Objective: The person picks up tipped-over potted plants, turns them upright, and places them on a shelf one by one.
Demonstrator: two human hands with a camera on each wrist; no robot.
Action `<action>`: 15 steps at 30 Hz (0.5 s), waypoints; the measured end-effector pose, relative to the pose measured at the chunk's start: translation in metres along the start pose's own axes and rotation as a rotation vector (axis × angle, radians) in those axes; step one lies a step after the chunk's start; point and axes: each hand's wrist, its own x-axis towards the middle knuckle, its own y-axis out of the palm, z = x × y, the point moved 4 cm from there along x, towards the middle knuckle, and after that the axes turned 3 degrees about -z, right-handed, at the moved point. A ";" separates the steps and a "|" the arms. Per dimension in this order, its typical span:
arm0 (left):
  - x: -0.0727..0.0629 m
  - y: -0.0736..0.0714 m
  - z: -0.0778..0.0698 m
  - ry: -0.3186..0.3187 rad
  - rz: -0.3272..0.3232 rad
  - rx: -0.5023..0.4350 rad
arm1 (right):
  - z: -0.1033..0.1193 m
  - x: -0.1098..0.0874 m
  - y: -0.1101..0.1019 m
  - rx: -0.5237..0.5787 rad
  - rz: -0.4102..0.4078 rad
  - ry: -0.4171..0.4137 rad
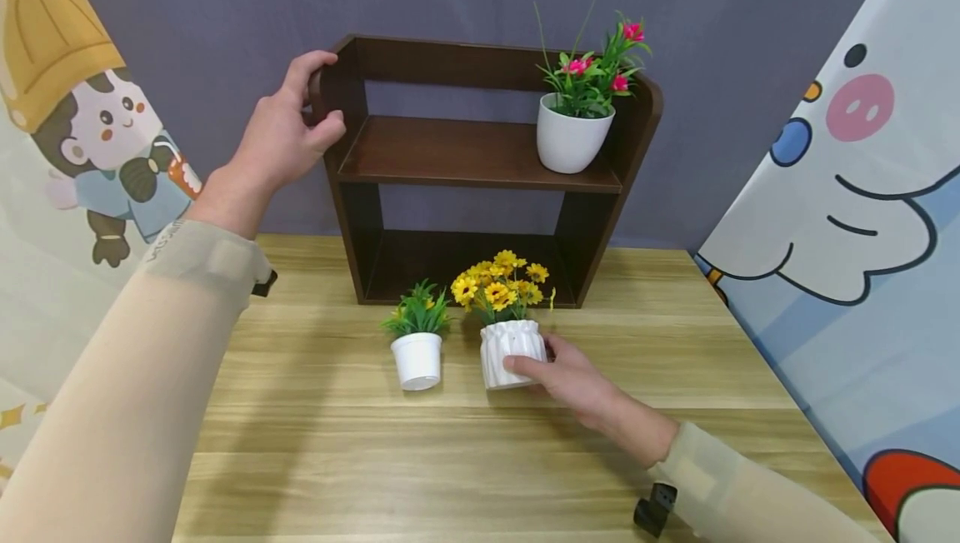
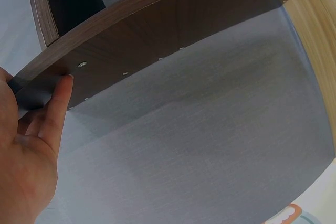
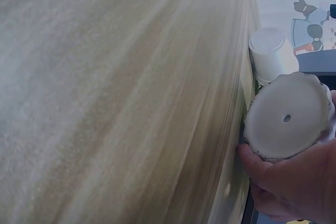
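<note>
A dark brown two-tier shelf (image 1: 480, 147) stands on the table. My left hand (image 1: 281, 131) grips the upper part of its left side panel (image 2: 136, 40), fingers over the edge. My right hand (image 1: 573, 381) holds a white fluted flowerpot (image 1: 510, 353) with yellow flowers (image 1: 501, 285), thumb across its front. The right wrist view shows the pot's round underside (image 3: 286, 116) with a small hole, so it is tilted and lifted off the table. Left of it sits a small white pot (image 1: 417, 361) with a green plant (image 1: 420, 310).
On the upper tier, at the right, stands a white pot (image 1: 572, 135) with pink flowers (image 1: 577, 67). The wood-grain table (image 1: 360, 460) extends in front of the shelf. A grey backdrop (image 1: 712, 68) hangs behind, with cartoon-printed sheets (image 1: 862, 218) at both sides.
</note>
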 end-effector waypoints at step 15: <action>0.000 0.000 0.000 -0.005 0.008 -0.010 | -0.001 0.004 -0.001 -0.026 -0.027 -0.046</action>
